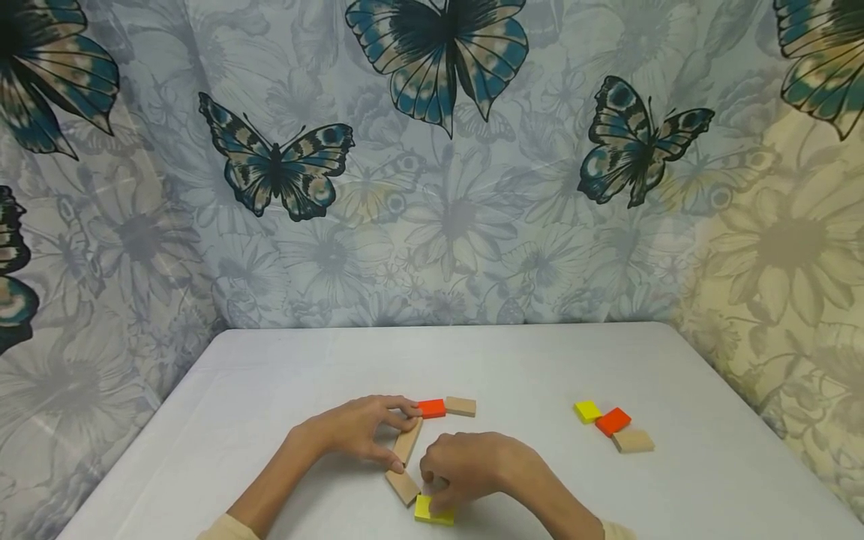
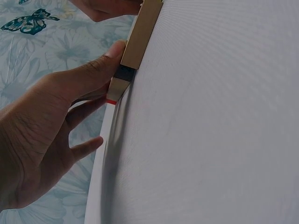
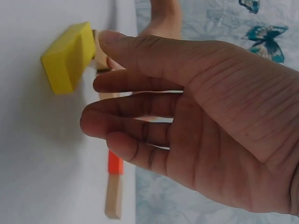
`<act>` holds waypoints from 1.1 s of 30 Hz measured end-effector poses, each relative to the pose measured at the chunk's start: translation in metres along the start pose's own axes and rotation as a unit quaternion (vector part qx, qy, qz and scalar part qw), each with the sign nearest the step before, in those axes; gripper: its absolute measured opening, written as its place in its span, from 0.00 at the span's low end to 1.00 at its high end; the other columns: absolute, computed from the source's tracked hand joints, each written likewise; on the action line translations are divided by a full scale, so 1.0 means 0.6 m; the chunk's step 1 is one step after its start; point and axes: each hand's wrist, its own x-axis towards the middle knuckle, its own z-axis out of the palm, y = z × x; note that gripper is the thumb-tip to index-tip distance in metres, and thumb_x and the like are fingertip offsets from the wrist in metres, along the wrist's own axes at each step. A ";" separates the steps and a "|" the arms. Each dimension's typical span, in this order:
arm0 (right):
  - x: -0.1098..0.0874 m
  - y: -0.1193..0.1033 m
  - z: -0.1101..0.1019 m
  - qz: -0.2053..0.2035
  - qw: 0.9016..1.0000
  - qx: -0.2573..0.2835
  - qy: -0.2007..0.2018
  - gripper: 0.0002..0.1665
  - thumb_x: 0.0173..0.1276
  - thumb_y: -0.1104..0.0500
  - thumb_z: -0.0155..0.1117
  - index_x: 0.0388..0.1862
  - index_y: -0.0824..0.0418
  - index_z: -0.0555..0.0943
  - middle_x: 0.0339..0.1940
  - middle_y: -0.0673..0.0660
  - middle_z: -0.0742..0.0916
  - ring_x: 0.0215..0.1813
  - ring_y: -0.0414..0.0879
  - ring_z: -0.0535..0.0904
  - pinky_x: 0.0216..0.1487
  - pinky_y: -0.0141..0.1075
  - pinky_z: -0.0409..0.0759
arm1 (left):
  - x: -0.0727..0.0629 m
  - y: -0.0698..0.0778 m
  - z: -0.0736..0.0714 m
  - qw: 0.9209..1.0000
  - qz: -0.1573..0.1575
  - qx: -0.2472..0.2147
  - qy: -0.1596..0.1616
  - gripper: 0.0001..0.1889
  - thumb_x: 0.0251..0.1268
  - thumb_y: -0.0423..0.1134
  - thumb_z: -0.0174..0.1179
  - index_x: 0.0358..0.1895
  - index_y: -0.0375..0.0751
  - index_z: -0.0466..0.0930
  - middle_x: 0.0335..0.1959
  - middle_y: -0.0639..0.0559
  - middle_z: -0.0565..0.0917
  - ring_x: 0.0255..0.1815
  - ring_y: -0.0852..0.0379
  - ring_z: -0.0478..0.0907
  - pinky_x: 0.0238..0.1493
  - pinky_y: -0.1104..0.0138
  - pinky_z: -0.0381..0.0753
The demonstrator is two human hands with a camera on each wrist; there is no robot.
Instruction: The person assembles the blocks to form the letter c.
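Right wrist view: yellow block lies just beyond the right grip.

It looks indoors, the room's kind unclear: butterfly-patterned walls stand around a white table

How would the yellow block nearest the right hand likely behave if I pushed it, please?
The yellow block is probably stiff, given its crisp, straight edges. Its flat faces make rolling unlikely on the white table. Pushed toward the left hand, it might nudge the wooden block close beside its corner.
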 end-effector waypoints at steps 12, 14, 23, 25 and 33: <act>-0.047 0.035 -0.044 0.036 0.997 0.035 0.051 0.16 0.67 0.51 0.76 0.51 0.55 0.88 0.27 0.43 0.80 0.32 0.35 0.74 0.38 0.27 0.77 | -0.002 -0.001 0.000 1.000 -0.006 0.008 -0.001 0.38 0.57 0.61 0.75 0.70 0.49 0.80 0.73 0.64 0.76 0.76 0.55 0.74 0.78 0.54 0.74; -0.056 0.042 -0.052 0.046 0.996 0.048 0.059 0.17 0.67 0.52 0.77 0.52 0.55 0.88 0.27 0.43 0.80 0.34 0.36 0.74 0.38 0.28 0.77 | -0.002 -0.001 0.000 1.000 -0.008 0.007 0.000 0.38 0.57 0.60 0.76 0.70 0.50 0.80 0.73 0.64 0.77 0.76 0.55 0.74 0.78 0.54 0.74; -0.115 0.098 -0.078 0.063 0.985 0.088 0.132 0.18 0.65 0.57 0.77 0.53 0.57 0.87 0.29 0.45 0.80 0.34 0.39 0.74 0.35 0.30 0.75 | -0.002 -0.001 0.002 1.000 -0.014 0.004 -0.003 0.38 0.57 0.61 0.75 0.70 0.50 0.80 0.73 0.63 0.76 0.77 0.54 0.73 0.78 0.52 0.74; -0.128 0.112 -0.081 0.066 0.983 0.091 0.146 0.18 0.65 0.57 0.77 0.54 0.58 0.86 0.29 0.46 0.80 0.34 0.39 0.74 0.35 0.30 0.75 | -0.001 -0.001 0.002 1.000 -0.014 0.003 -0.003 0.38 0.57 0.60 0.75 0.70 0.50 0.79 0.73 0.63 0.76 0.77 0.54 0.73 0.78 0.52 0.74; -0.168 0.163 -0.091 0.085 0.976 0.120 0.159 0.21 0.67 0.57 0.75 0.57 0.60 0.84 0.34 0.48 0.80 0.37 0.40 0.74 0.38 0.29 0.76 | 0.001 0.000 -0.001 1.000 -0.008 0.004 -0.001 0.38 0.58 0.61 0.75 0.70 0.49 0.79 0.73 0.62 0.76 0.77 0.53 0.73 0.78 0.52 0.74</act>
